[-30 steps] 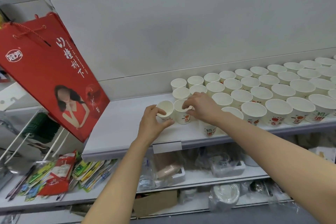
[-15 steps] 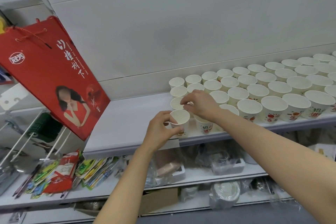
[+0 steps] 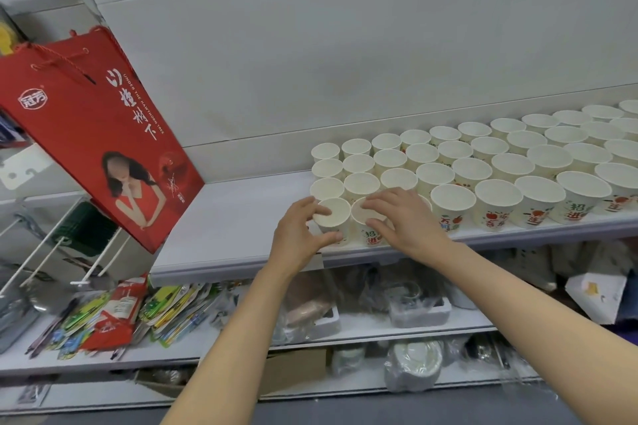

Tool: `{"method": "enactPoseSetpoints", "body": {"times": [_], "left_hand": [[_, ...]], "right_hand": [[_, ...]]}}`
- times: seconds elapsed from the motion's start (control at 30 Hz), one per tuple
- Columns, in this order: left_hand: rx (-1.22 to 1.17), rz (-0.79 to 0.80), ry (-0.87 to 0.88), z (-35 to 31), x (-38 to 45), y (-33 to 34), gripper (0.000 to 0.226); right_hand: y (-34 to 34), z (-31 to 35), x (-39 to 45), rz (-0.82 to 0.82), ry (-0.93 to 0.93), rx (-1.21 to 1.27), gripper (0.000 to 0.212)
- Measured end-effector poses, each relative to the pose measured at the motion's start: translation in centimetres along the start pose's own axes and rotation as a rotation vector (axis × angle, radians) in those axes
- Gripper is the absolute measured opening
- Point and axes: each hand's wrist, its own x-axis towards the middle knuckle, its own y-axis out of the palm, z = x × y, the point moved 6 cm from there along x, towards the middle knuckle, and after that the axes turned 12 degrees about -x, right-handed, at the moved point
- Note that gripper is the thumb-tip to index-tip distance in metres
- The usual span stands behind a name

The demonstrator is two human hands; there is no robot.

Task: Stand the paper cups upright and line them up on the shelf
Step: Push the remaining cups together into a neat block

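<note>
At shelf [image 3: 241, 217] front: left hand [image 3: 297, 231] grips end cup [image 3: 333, 217]; right hand [image 3: 404, 221] grips neighbour cup [image 3: 367, 224].
Risk: squeezing could crush thin rims, or nudging could topple the rows.

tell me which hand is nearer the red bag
Left. The left hand grips a cup just right of the red bag; the right hand is farther right.

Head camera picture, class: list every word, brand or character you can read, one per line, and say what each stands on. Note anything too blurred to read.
"UNDER THE HAWTHORN TREE": red gift bag, in small white letters.
"山楂树下": the same bag, in large white characters.
"冠芳": white logo badge on the bag.
"招" above "进": front-row paper cup gripped by the right hand.
Red and green print on the other front cups: too blurred to read with confidence.
Packets on the lower shelf: unreadable.
</note>
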Motion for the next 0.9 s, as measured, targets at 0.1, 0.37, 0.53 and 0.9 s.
{"method": "enactPoseSetpoints", "body": {"times": [0.1, 0.37, 0.53, 0.9], "left_hand": [[0.037, -0.013, 0.050, -1.1, 0.0, -1.5, 0.045], [0.439, 0.049, 0.069, -1.7, 0.3, -1.5, 0.011], [0.443, 0.045, 0.159, -2.2, 0.7, -1.6, 0.031], [0.555, 0.366, -0.024, 0.0, 3.8, 3.0, 0.074]], "right_hand": [[0.0, -0.2, -0.3, 0.023, -0.019, 0.000, 0.035], [0.5, 0.3, -1.0, 0.016, -0.112, 0.016, 0.025], [0.6, 0.1, -1.0, 0.004, -0.122, 0.003, 0.026], [1.9, -0.5, 1.8, 0.314, -0.021, -0.148, 0.084]]}}
